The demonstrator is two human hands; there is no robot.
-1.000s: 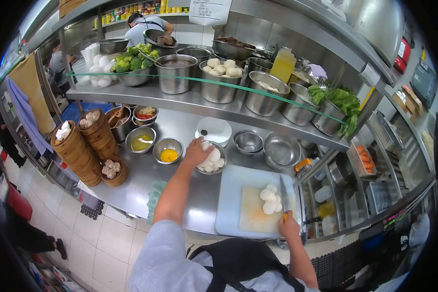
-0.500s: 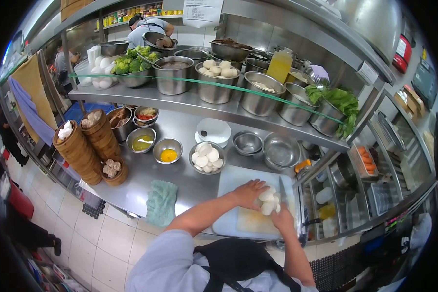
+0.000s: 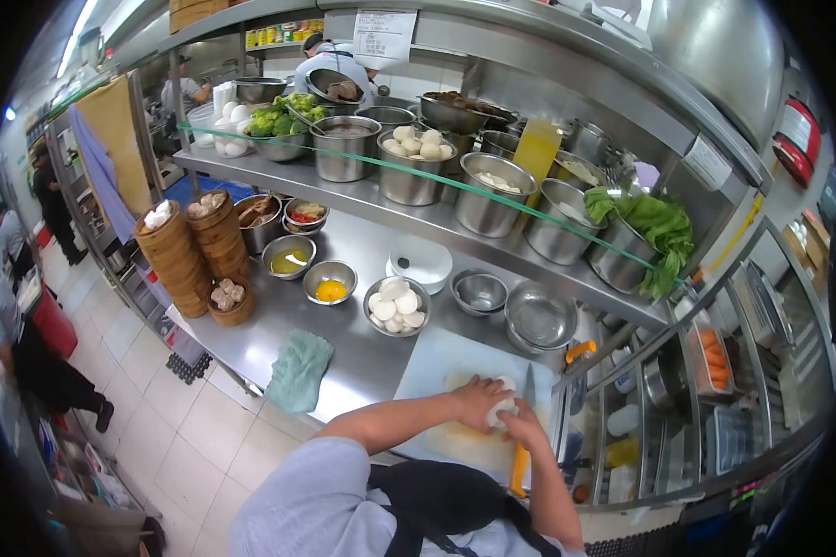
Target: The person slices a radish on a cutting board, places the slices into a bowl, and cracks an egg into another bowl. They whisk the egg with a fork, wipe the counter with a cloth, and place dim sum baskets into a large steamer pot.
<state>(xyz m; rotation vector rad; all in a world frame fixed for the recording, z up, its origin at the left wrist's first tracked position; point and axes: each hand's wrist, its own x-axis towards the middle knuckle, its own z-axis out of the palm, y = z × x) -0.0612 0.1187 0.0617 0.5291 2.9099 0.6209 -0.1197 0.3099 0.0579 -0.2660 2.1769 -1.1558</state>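
A white cutting board (image 3: pixel 424 371) lies at the near edge of the steel counter. On it sits a small heap of white round pieces (image 3: pixel 502 407). My left hand (image 3: pixel 472 399) covers the heap from the left and my right hand (image 3: pixel 527 429) presses on it from the right, so both hold the pieces. Under my right wrist lies a knife (image 3: pixel 518 469). Its yellow handle is free of my hand and its blade points away along the board's right side. A steel bowl (image 3: pixel 396 306) with more white pieces stands just beyond the board.
A green cloth (image 3: pixel 299 369) lies left of the board. Bamboo steamers (image 3: pixel 181 260), sauce bowls (image 3: pixel 330 290) and empty steel bowls (image 3: pixel 539 316) crowd the counter. Pots, broccoli (image 3: pixel 279 119) and lettuce (image 3: pixel 655 223) fill the shelf above. Other people stand in the left aisle (image 3: pixel 28 343) and behind the shelf (image 3: pixel 334 56).
My left hand went from the bowl to the cutting board and closed on the white pieces. My right hand let the knife down and came onto the heap. The view shifted right.
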